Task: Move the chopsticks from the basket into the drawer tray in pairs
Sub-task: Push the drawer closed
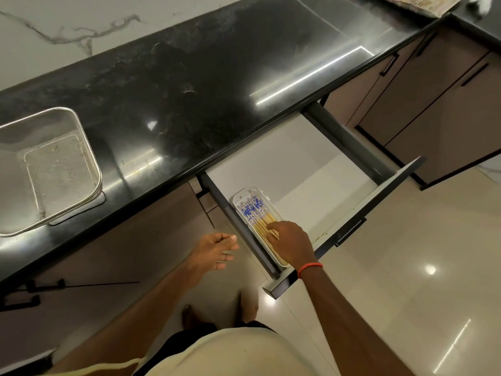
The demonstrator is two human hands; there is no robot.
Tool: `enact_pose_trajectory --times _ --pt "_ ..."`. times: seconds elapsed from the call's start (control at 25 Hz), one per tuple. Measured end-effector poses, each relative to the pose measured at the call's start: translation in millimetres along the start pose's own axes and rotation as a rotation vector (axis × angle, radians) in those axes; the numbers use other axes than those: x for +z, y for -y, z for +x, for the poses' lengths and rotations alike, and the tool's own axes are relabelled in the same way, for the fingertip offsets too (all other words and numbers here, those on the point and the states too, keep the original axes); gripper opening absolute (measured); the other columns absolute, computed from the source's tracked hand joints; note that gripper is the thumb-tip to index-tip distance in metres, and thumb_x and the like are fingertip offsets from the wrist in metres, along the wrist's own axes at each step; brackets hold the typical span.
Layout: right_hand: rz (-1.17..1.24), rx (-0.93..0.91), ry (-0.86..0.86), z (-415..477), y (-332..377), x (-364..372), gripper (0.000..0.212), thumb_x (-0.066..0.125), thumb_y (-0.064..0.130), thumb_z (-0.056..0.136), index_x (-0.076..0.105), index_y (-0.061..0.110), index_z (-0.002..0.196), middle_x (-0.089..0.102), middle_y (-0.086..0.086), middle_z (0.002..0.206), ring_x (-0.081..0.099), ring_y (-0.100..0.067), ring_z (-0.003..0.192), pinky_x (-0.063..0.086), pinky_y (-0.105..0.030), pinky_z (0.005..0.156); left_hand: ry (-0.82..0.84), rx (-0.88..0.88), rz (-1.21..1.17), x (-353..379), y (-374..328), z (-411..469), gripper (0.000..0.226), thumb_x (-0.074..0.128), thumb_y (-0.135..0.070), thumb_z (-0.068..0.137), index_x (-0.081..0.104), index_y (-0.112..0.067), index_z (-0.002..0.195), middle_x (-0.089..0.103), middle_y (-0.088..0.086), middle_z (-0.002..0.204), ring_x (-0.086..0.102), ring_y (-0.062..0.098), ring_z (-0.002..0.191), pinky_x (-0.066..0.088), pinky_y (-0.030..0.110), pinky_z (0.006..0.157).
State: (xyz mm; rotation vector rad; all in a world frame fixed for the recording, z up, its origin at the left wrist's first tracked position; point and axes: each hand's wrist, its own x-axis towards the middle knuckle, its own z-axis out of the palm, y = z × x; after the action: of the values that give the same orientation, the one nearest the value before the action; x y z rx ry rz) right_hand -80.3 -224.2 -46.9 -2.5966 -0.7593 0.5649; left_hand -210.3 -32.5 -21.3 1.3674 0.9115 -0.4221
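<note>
Bamboo chopsticks (254, 215) with blue-patterned tops lie bundled in the white tray (245, 192), tucked into the near-left corner of the open drawer (298, 158), just below centre at six o'clock. Right hand (294, 244), red band (310, 268) at the wrist, is down over their plain ends, fingertips on the sticks; pinching or merely touching, I cannot tell. Left hand (214, 249) hovers at seven o'clock, fingers loose, holding nothing. Over at nine o'clock, the metal mesh basket (67, 115) sits on the black countertop (189, 90).
</note>
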Motion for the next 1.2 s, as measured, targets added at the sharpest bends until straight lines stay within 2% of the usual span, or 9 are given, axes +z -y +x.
enact_pose_trajectory --times 0.2,0.32,0.4,0.48,0.52,0.6,0.8,1.0,1.2 --pt "0.309 0.172 -0.405 -38.6 -9.5 -31.1 0.024 0.067 0.033 0.092 0.070 0.024 0.114 0.070 0.003 0.110 0.062 -0.012 0.100 0.057 -0.036 0.084 -0.063 0.061 -0.040 -15.4 1.5 -19.1 0.022 0.065 -0.040 0.096 0.071 -0.022 0.107 0.080 -0.006 0.100 0.077 0.015 0.090 0.057 0.030 0.074" --pt "0.313 0.330 -0.564 -61.4 -28.5 -44.2 0.039 0.072 0.031 0.088 0.062 0.024 0.125 0.059 -0.004 0.128 0.052 -0.020 0.118 0.052 -0.034 0.088 -0.107 0.104 -0.076 -24.3 1.7 -31.1 0.023 0.066 -0.036 0.096 0.071 -0.019 0.109 0.080 -0.003 0.103 0.077 0.018 0.093 0.056 0.032 0.076" --pt "0.395 0.506 -0.544 -70.4 -42.8 -44.9 0.059 0.076 0.028 0.085 0.051 0.020 0.138 0.043 -0.010 0.144 0.042 -0.027 0.132 0.045 -0.035 0.094 -0.120 0.113 -0.081 -24.7 0.4 -35.5 0.023 0.065 -0.034 0.097 0.071 -0.016 0.111 0.079 -0.001 0.105 0.076 0.021 0.096 0.055 0.034 0.078" --pt "0.612 0.653 -0.455 -73.4 -50.5 -40.8 0.074 0.074 0.023 0.087 0.036 0.015 0.150 0.034 -0.013 0.153 0.037 -0.032 0.139 0.041 -0.039 0.106 -0.116 0.126 -0.072 -21.4 -2.3 -39.0 0.024 0.064 -0.032 0.098 0.070 -0.014 0.113 0.078 0.001 0.108 0.075 0.023 0.098 0.056 0.037 0.082" --pt "0.755 0.692 -0.409 -72.3 -50.2 -38.2 0.075 0.072 0.018 0.089 0.031 0.014 0.152 0.036 -0.013 0.153 0.041 -0.033 0.138 0.041 -0.044 0.110 -0.112 0.134 -0.066 -19.0 -4.3 -40.3 0.025 0.063 -0.032 0.098 0.070 -0.014 0.115 0.078 0.002 0.109 0.074 0.024 0.100 0.056 0.038 0.083" --pt "0.925 0.712 -0.362 -66.4 -47.5 -32.6 0.067 0.065 0.006 0.092 0.033 0.014 0.150 0.048 -0.013 0.144 0.052 -0.031 0.128 0.047 -0.048 0.106 -0.101 0.144 -0.060 -15.4 -7.6 -42.5 0.027 0.063 -0.031 0.099 0.069 -0.012 0.117 0.077 0.003 0.111 0.074 0.025 0.102 0.056 0.039 0.086" --pt "0.769 0.767 -0.382 -47.6 -43.1 -27.4 0.058 0.058 -0.002 0.092 0.034 0.004 0.144 0.047 -0.020 0.138 0.057 -0.037 0.117 0.052 -0.047 0.099 -0.100 0.162 -0.039 -16.6 -11.1 -43.4 0.028 0.062 -0.030 0.099 0.069 -0.010 0.117 0.076 0.005 0.112 0.073 0.027 0.102 0.056 0.042 0.087" --pt "0.855 0.749 -0.348 -23.0 -40.8 -23.2 0.040 0.062 -0.004 0.089 0.047 0.004 0.125 0.052 -0.021 0.128 0.061 -0.037 0.108 0.056 -0.053 0.091 -0.122 0.151 -0.033 -26.6 -9.6 -40.8 0.024 0.062 -0.030 0.099 0.070 -0.013 0.114 0.077 0.004 0.110 0.074 0.025 0.100 0.056 0.041 0.086" --pt "0.867 0.690 -0.342 15.7 -16.0 -21.1 0.043 0.062 -0.002 0.090 0.045 0.001 0.129 0.048 -0.022 0.134 0.061 -0.038 0.110 0.055 -0.053 0.093 -0.143 0.160 -0.039 -36.1 -14.5 -40.1 0.025 0.062 -0.032 0.099 0.070 -0.014 0.113 0.078 0.002 0.108 0.074 0.022 0.096 0.056 0.038 0.083"
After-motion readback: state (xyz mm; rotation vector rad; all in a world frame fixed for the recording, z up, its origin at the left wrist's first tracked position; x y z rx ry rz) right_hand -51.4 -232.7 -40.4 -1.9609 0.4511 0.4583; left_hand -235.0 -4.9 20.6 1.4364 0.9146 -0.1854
